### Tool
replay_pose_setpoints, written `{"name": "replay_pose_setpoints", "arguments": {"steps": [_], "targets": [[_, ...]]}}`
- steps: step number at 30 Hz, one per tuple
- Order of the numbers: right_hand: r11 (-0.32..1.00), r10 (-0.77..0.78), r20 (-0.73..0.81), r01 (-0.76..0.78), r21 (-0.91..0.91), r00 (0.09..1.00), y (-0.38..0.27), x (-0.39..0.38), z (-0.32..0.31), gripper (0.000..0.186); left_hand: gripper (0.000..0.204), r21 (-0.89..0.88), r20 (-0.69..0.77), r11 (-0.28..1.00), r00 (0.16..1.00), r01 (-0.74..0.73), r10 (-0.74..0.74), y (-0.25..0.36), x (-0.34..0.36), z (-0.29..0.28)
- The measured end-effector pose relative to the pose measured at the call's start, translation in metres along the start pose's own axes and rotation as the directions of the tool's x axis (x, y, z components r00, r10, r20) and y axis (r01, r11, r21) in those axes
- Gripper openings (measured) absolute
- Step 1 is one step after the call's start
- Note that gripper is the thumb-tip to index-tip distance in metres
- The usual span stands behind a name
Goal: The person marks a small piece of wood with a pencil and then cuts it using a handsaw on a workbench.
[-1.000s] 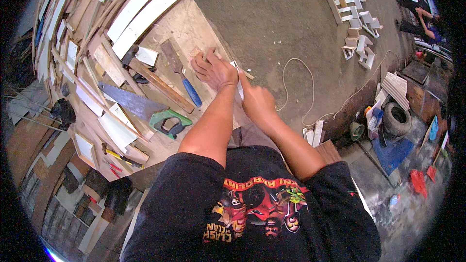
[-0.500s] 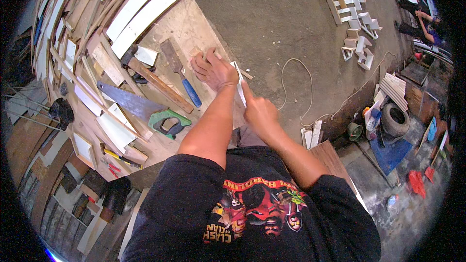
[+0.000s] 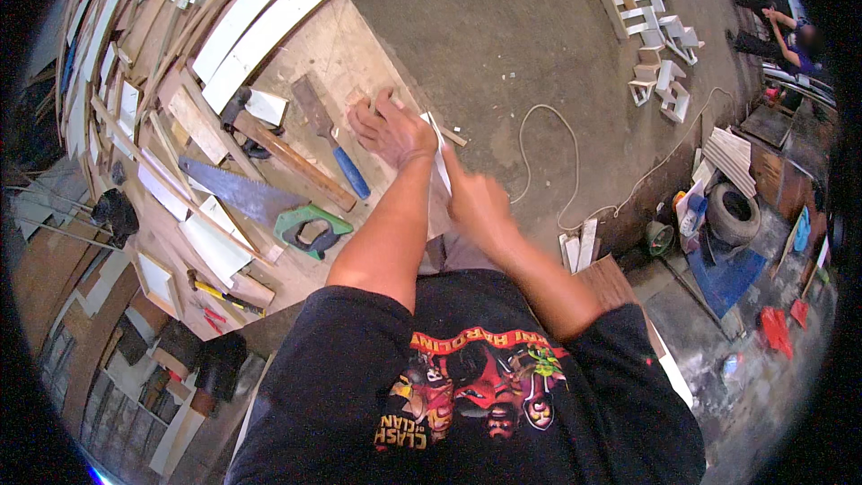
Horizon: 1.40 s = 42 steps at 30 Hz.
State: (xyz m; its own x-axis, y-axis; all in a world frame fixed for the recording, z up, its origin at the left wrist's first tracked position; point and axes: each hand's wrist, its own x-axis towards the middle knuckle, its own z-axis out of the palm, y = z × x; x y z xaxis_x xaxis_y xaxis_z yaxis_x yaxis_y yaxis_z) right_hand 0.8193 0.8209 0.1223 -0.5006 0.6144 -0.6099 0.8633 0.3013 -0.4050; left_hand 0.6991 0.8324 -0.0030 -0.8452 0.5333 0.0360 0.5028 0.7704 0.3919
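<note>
1 left hand (image 3: 391,130) spreads near 1 chisel (image 3: 340,155) and 1 handsaw (image 3: 260,202); 1 right hand (image 3: 480,205) curls, contents unclear.

A black T-shirt (image 3: 332,395) with short sleeves (image 3: 615,350) bears a red, yellow and green cartoon print (image 3: 485,377).

We're watching soft, even light washing over the long, curved white board (image 3: 285,16); the bare right hand (image 3: 478,201) is blurring, blue-white glare (image 3: 97,474) is flaring lower left, and we're seeing straight edges bending toward a grainy black rim.
</note>
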Motion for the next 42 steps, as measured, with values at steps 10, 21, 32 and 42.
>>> {"name": "replay_pose_setpoints", "arguments": {"steps": [10,21,32,42], "targets": [[1.0,0.025,-0.05,-0.025,0.002,0.998,0.002,-0.025,0.012,0.083,0.034,0.016,0.004,1.0,1.0,0.017,-0.017,0.0,-0.002,-0.005],[0.998,-0.066,-0.064,0.066,-0.014,0.996,-0.007,-0.002,0.0,0.067,0.034,-0.001,-0.034,1.0,0.999,-0.006,0.006,-0.01,0.005,-0.001],[1.0,0.022,0.033,-0.022,-0.005,0.999,-0.007,-0.009,-0.006,0.077,0.033,0.011,-0.025,1.0,0.999,0.024,-0.024,-0.005,0.0,-0.002],[0.998,0.043,-0.031,-0.044,-0.033,0.999,-0.007,-0.012,-0.005,0.068,0.042,-0.01,-0.013,1.0,1.0,-0.001,0.0,-0.001,0.001,-0.007]]}}
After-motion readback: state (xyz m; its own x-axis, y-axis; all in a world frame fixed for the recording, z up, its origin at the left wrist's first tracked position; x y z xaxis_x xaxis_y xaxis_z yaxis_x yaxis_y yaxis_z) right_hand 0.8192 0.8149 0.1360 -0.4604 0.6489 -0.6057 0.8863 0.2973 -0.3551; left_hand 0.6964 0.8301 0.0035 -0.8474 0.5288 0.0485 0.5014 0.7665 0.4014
